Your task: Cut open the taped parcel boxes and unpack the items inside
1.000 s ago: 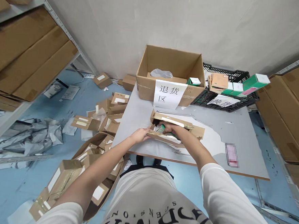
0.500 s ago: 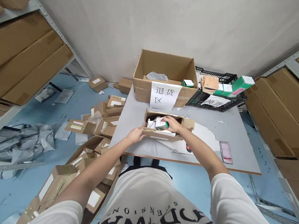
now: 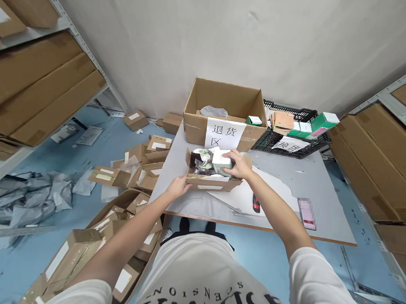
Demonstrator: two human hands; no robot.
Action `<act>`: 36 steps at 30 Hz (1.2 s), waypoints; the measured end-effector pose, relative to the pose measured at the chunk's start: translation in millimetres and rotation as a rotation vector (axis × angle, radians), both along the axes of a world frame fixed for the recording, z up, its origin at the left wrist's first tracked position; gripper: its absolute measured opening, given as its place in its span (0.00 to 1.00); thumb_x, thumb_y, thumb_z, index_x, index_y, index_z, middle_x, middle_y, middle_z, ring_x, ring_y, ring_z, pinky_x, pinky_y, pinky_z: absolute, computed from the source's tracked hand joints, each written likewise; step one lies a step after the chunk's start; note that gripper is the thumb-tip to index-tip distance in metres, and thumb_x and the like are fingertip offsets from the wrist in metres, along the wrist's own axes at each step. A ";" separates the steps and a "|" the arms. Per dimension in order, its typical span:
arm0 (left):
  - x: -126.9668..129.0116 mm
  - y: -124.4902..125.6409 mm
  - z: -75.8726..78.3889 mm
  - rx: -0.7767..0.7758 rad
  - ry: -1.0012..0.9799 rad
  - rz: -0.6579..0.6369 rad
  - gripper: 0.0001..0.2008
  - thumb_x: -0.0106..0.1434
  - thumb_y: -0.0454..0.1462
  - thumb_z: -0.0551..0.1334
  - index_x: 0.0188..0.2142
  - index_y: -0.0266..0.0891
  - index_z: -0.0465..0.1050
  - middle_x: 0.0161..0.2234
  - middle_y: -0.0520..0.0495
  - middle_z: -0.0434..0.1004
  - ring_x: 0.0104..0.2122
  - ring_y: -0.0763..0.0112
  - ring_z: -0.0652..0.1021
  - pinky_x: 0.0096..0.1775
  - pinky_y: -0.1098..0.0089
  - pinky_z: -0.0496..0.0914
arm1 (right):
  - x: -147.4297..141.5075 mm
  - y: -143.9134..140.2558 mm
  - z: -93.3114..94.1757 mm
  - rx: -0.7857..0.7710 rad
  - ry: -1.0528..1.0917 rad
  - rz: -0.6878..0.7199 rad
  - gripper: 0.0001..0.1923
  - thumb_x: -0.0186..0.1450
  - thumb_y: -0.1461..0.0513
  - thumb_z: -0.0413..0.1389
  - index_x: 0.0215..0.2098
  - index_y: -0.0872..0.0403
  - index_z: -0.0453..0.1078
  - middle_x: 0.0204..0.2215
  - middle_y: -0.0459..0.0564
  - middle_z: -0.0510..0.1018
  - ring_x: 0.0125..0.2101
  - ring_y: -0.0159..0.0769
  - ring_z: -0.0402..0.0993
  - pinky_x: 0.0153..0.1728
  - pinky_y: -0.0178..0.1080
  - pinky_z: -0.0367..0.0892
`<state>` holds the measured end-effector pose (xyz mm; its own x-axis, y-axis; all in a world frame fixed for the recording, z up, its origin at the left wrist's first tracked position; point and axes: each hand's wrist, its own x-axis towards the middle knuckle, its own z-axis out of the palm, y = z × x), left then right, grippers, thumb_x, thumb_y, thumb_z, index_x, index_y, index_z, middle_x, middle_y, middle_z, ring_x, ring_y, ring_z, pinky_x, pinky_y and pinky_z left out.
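Observation:
A small open cardboard box [image 3: 209,184] rests on the grey table near its front edge. My left hand [image 3: 178,187] grips the box's left front corner. With my right hand [image 3: 236,164] I hold a small white and green carton [image 3: 222,161], which is partly raised out of the box opening. Crumpled printed paper [image 3: 202,157] fills the box to the left of the carton. Under and to the right of the box lie white sheets [image 3: 271,191], with a red and black tool [image 3: 256,203], perhaps a cutter, on them.
Behind stands a large cardboard box [image 3: 195,128] with a paper sign. Beside it, a black crate [image 3: 283,150] holds green and white cartons and orange packets. A phone [image 3: 307,213] lies at the table's right. Opened boxes [image 3: 146,173] crowd the floor left; shelves flank both sides.
My right hand has lifted the carton higher out of the small box. The small box has shifted slightly left with my left hand, and more crumpled paper and the red tool now show.

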<state>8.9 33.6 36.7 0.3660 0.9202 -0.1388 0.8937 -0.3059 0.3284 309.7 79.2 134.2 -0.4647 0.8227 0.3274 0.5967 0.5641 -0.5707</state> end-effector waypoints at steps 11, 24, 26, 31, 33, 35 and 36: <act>-12.9 4.6 42.0 0.123 -0.356 0.140 0.27 0.60 0.49 0.58 0.55 0.38 0.66 0.59 0.36 0.63 0.58 0.52 0.66 0.55 0.53 0.63 | -6.3 -2.1 5.3 -0.021 -0.040 0.073 0.25 0.52 0.58 0.63 0.47 0.54 0.67 0.46 0.55 0.67 0.45 0.44 0.67 0.46 0.42 0.63; 50.4 57.8 101.0 0.223 -0.135 -0.093 0.13 0.63 0.38 0.56 0.44 0.45 0.77 0.42 0.45 0.80 0.41 0.60 0.78 0.44 0.65 0.67 | -6.7 -12.4 -21.7 -0.019 0.032 0.065 0.25 0.49 0.61 0.64 0.46 0.51 0.68 0.48 0.55 0.67 0.49 0.47 0.67 0.47 0.46 0.64; 53.9 57.9 102.1 0.254 -0.066 -0.099 0.13 0.64 0.38 0.55 0.41 0.44 0.78 0.39 0.44 0.81 0.40 0.59 0.78 0.44 0.63 0.65 | -6.2 -13.9 -22.8 -0.026 0.047 0.050 0.25 0.49 0.61 0.64 0.46 0.50 0.68 0.47 0.54 0.68 0.49 0.47 0.67 0.47 0.46 0.65; 54.8 61.5 107.3 0.293 0.076 -0.095 0.15 0.64 0.38 0.53 0.37 0.40 0.79 0.33 0.41 0.80 0.37 0.57 0.78 0.43 0.61 0.63 | -1.8 -15.9 -24.2 -0.026 0.060 0.043 0.25 0.49 0.60 0.65 0.45 0.50 0.68 0.46 0.54 0.70 0.48 0.48 0.67 0.46 0.47 0.65; 52.3 62.0 107.0 0.306 0.098 -0.096 0.15 0.64 0.38 0.52 0.36 0.39 0.79 0.33 0.40 0.80 0.36 0.56 0.78 0.43 0.61 0.63 | 2.2 -16.4 -24.6 -0.024 0.079 0.022 0.26 0.48 0.60 0.66 0.45 0.50 0.68 0.46 0.54 0.69 0.48 0.48 0.68 0.46 0.48 0.66; 48.9 61.6 104.4 0.305 0.105 -0.109 0.16 0.64 0.38 0.52 0.35 0.38 0.79 0.32 0.39 0.80 0.35 0.56 0.78 0.43 0.61 0.62 | 7.2 -16.8 -24.7 -0.020 0.111 -0.008 0.26 0.48 0.59 0.66 0.45 0.50 0.68 0.46 0.54 0.69 0.47 0.47 0.68 0.44 0.47 0.67; 47.4 61.2 102.4 0.298 0.107 -0.115 0.16 0.64 0.37 0.52 0.33 0.37 0.79 0.31 0.38 0.80 0.35 0.57 0.78 0.43 0.61 0.62 | 9.7 -17.0 -24.4 -0.015 0.130 -0.020 0.26 0.48 0.59 0.66 0.44 0.50 0.68 0.45 0.55 0.69 0.46 0.47 0.68 0.43 0.47 0.68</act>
<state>56.3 94.8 139.0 0.4678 0.8795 0.0871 0.8723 -0.4753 0.1149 319.4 62.3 109.7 -0.4022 0.8370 0.3711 0.5283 0.5432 -0.6526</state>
